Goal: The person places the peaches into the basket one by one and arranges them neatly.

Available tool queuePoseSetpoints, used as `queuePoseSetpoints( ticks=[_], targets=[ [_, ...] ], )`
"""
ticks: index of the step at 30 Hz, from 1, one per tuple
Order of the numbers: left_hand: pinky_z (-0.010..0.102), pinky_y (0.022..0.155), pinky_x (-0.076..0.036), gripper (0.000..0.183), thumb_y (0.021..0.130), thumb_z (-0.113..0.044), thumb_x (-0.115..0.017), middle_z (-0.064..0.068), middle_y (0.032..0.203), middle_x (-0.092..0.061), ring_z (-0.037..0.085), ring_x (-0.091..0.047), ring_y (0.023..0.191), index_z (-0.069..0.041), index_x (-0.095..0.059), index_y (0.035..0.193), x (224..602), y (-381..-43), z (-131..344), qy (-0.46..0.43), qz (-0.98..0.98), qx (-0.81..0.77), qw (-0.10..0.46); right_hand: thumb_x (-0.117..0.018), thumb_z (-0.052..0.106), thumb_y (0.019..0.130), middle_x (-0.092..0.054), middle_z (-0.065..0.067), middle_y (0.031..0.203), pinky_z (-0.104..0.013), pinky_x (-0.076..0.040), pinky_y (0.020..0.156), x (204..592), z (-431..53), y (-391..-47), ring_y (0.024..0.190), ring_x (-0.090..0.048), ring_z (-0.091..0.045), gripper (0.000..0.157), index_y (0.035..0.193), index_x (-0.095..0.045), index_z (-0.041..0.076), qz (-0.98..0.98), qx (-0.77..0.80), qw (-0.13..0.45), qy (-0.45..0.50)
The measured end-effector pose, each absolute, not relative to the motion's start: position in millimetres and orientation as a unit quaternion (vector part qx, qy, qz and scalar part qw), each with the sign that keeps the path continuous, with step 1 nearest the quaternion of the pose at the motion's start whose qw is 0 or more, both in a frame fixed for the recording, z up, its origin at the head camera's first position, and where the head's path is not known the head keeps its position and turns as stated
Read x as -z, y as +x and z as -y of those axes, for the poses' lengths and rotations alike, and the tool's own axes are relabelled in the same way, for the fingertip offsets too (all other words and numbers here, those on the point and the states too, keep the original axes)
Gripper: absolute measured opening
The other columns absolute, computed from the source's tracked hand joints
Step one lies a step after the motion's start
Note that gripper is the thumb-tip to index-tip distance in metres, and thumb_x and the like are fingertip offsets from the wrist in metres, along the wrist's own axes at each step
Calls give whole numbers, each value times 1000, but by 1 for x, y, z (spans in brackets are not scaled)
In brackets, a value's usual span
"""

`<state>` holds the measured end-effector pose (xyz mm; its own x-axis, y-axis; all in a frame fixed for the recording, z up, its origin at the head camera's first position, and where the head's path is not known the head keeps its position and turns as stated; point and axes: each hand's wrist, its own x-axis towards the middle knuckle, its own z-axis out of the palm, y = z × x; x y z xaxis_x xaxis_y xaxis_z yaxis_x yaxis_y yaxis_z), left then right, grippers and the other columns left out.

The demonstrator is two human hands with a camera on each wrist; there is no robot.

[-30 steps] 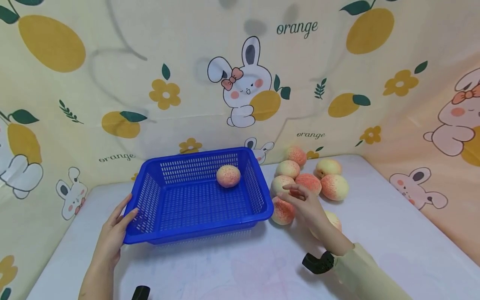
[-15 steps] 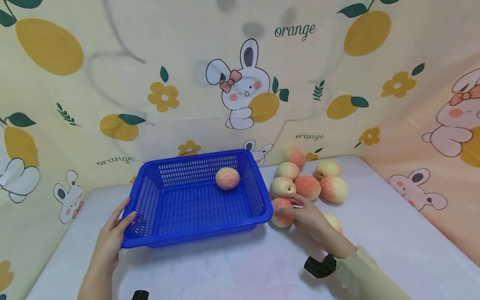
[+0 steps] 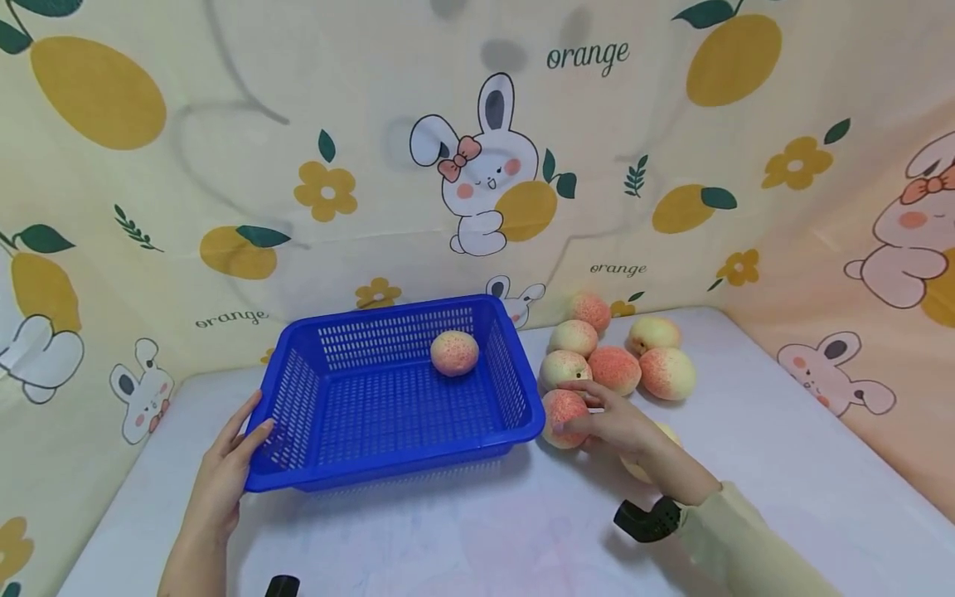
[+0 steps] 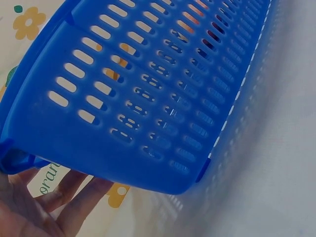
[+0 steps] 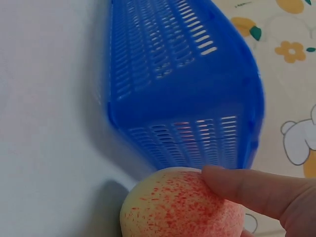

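In the head view, my left hand (image 3: 220, 477) grips the left end of a blue plastic basket (image 3: 395, 473), thumb over the rim. Its other fingers show beneath the rim in the left wrist view, against the slotted wall (image 4: 123, 98). One speckled peach (image 3: 454, 353) lies in the basket's back right part. Just outside the right end, my right hand (image 3: 622, 423) holds a red-flushed peach (image 3: 561, 412) between thumb and fingers. The right wrist view shows the thumb pressed on that peach (image 5: 173, 210), with the basket close behind it.
Several more peaches sit right of the basket, including a red one (image 3: 614, 371), a pale one (image 3: 564, 368) and a pair farther right (image 3: 667, 373). Another peach (image 3: 637, 468) is partly hidden under my right wrist. A printed cloth (image 3: 358, 124) hangs behind the white table (image 3: 418, 547).
My right hand has come down from above the front peach and its fingers have closed around it. The left hand and basket stay in place.
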<state>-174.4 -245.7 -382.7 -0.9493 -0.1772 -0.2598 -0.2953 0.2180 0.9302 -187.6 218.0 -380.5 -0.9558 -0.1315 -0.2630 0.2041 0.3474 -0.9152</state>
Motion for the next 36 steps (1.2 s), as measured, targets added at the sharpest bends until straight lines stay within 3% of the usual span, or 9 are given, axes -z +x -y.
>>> queuePoseSetpoints(
  ticks=[9, 15, 23, 28, 36],
  targets=[
    [55, 107, -31, 63, 99, -48, -41, 22, 159, -7, 48, -29, 137, -40, -10, 152, 382, -175, 246, -156, -779, -606, 47, -70, 12, 82, -45, -26, 133, -34, -54, 77, 362, -226, -188, 90, -58, -16, 72, 145, -35, 8, -801, 583, 135, -5],
    [55, 106, -31, 62, 98, -49, -42, 22, 159, -9, 48, -29, 137, -41, -11, 152, 383, -175, 246, -159, -777, -607, 42, -67, 9, 85, -37, -27, 142, -29, -54, 83, 348, -232, -192, 107, -53, -19, 71, 147, -32, 6, -781, 613, 122, -12],
    [52, 104, -34, 63, 98, -50, -42, 24, 158, -13, 46, -33, 135, -42, -11, 152, 385, -175, 247, -160, -777, -608, 45, -62, 8, 90, -39, -22, 138, -28, -55, 84, 332, -231, -197, 94, -59, -9, 69, 150, -26, 7, -761, 638, 113, -20],
    [51, 103, -35, 63, 98, -49, -42, 25, 157, -14, 46, -34, 135, -41, -11, 152, 385, -175, 248, -159, -780, -604, 47, -63, 10, 91, -43, -16, 127, -28, -54, 83, 322, -224, -202, 90, -58, -10, 70, 150, -27, 13, -753, 649, 111, -8],
    [51, 104, -35, 62, 99, -48, -41, 25, 157, -14, 45, -33, 135, -40, -10, 152, 384, -174, 246, -158, -776, -609, 46, -62, 5, 90, -35, -19, 137, -28, -54, 86, 306, -205, -218, 95, -60, -12, 70, 151, -27, 13, -708, 695, 124, -4]
  ],
)
